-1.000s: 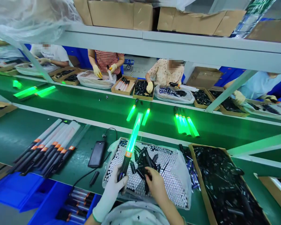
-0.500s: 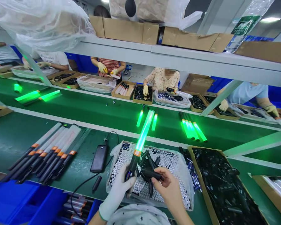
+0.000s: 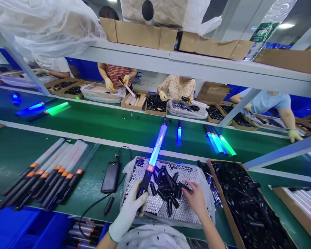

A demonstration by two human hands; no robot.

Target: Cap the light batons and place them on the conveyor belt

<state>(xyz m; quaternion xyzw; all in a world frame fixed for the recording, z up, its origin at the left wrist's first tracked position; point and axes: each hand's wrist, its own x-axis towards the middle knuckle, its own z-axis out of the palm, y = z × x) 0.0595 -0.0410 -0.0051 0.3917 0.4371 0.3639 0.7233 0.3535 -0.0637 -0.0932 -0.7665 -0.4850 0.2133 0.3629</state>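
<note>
Gripping a glowing light wand (image 3: 155, 152) by its black handle, the white-gloved left hand (image 3: 128, 215) is closed tight, the blue-lit tube rising past it toward the far belt. The bare right hand (image 3: 197, 200) lies open with fingers spread, touching a loose heap of black tubes (image 3: 166, 186) just to its left. That heap sits on tightly packed white-ended cells (image 3: 150, 204) in a plastic-lined box (image 3: 128, 176) under both hands. Right of the right hand, a cardboard tray (image 3: 221, 200) brims with black parts (image 3: 248, 204). Left of the left hand, a green conveyor belt (image 3: 15, 155) carries a black power bank (image 3: 110, 177) with its cable, one lone black tube (image 3: 109, 205) and a row of unlit wands (image 3: 49, 176). Nearer the body on that side, a blue plastic bin (image 3: 28, 228) holds more wands (image 3: 83, 231) and runs out of view. Well beyond the hands, lit wands (image 3: 217, 143) lie on the far belt, co-workers (image 3: 116, 74) sit at their own trays, and cardboard cartons (image 3: 137, 34) crowd a shelf overhead. Small blue sticks (image 3: 212, 190) along the box's right side are too small to make out
</note>
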